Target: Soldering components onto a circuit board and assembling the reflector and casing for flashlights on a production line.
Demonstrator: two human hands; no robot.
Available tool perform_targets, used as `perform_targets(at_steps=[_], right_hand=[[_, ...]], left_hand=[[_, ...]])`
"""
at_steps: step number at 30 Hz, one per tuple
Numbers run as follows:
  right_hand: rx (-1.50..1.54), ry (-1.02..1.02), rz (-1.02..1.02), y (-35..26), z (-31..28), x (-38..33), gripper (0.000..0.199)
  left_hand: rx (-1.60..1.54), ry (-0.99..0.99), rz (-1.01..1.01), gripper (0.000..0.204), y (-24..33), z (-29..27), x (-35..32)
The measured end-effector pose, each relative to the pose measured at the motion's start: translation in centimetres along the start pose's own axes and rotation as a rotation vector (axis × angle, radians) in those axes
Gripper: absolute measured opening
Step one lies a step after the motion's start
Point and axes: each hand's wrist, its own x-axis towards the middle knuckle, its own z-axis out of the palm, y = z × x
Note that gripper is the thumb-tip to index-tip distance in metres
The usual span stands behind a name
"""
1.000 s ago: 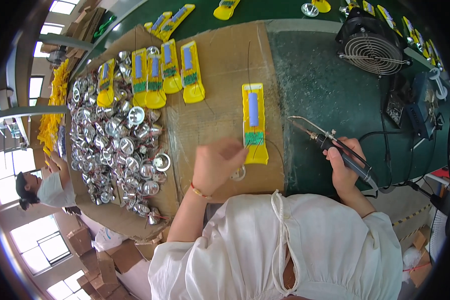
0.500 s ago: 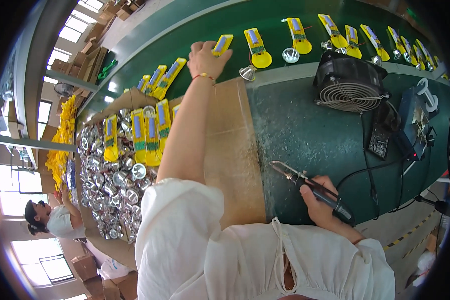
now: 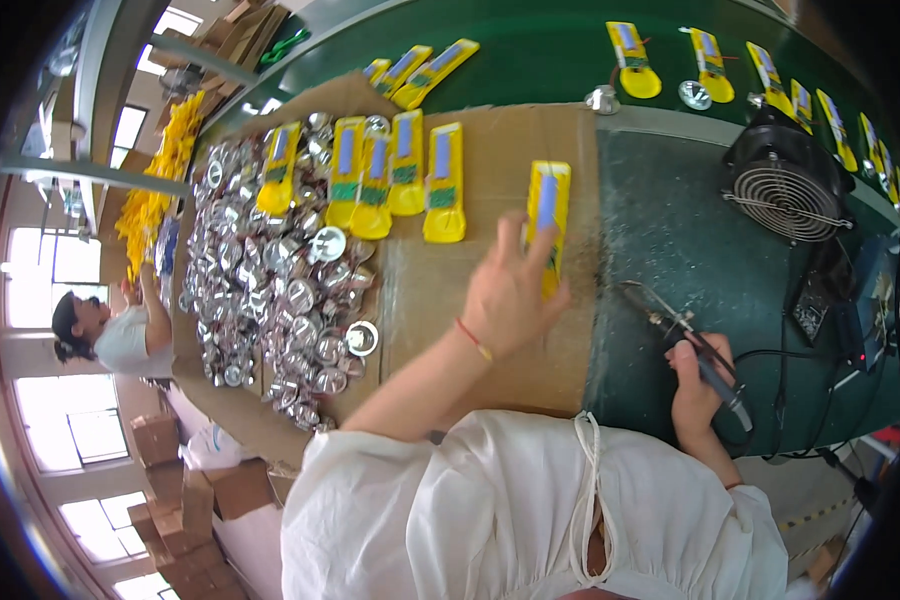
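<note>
My left hand (image 3: 515,290) is over the brown cardboard, its thumb and fingers around the lower end of a yellow flashlight shell (image 3: 547,205) with a blue-violet battery. The fingers partly cover the shell's lower end. My right hand (image 3: 695,390) grips a soldering iron (image 3: 722,384) with a dark handle, its metal tip pointing up and left over the green mat. Left of my left hand, several similar yellow shells (image 3: 444,190) with green circuit boards lie on the cardboard and on the edge of a heap of silvery reflector cups (image 3: 300,300).
More yellow shells with reflectors (image 3: 634,65) line the green belt at the back. A black fan (image 3: 785,195) stands at the right, beside a blue soldering station (image 3: 875,290) and black cables. At the far left a person (image 3: 120,335) works near a yellow pile (image 3: 160,180).
My left hand has come back from the belt with a yellow shell, down onto the cardboard. The view has swung to the right. My right hand still holds the soldering iron.
</note>
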Motion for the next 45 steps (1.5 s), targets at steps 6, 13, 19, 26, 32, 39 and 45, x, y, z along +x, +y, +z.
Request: perform_targets(at_steps=[6, 13, 19, 26, 32, 39, 45], right_hand=[[0.008, -0.013, -0.053, -0.1, 0.7, -0.3, 0.015], [0.011, 0.036, -0.109, 0.5, 0.5, -1.1, 0.014], [-0.029, 0.014, -0.061, 0.2, 0.1, -0.6, 0.015], [-0.038, -0.037, -0.044, -1.4, 0.5, -0.5, 0.016], [-0.009, -0.027, -0.009, -1.0, 0.2, -0.2, 0.016], [0.065, 0.008, 0.053, -0.3, -0.3, -0.5, 0.015], [0.066, 0.056, -0.002, -0.1, -0.7, 0.0, 0.015]], left_hand=[[-0.140, 0.153, -0.057, 0.050, -2.1, 0.4, -5.7], [0.177, 0.197, -0.073, 0.039, -2.7, -0.1, -2.2], [0.697, 0.440, -0.078, 0.039, -3.8, -3.1, 5.2], [0.134, 0.278, 0.018, 0.037, 1.2, 2.1, 21.5], [-0.105, 0.029, -0.174, 0.021, -1.2, 6.8, 27.3], [-0.158, -0.057, -0.121, 0.016, -1.5, 1.4, 11.1], [-0.584, -0.108, -0.508, 0.014, -0.6, 1.7, -3.1]])
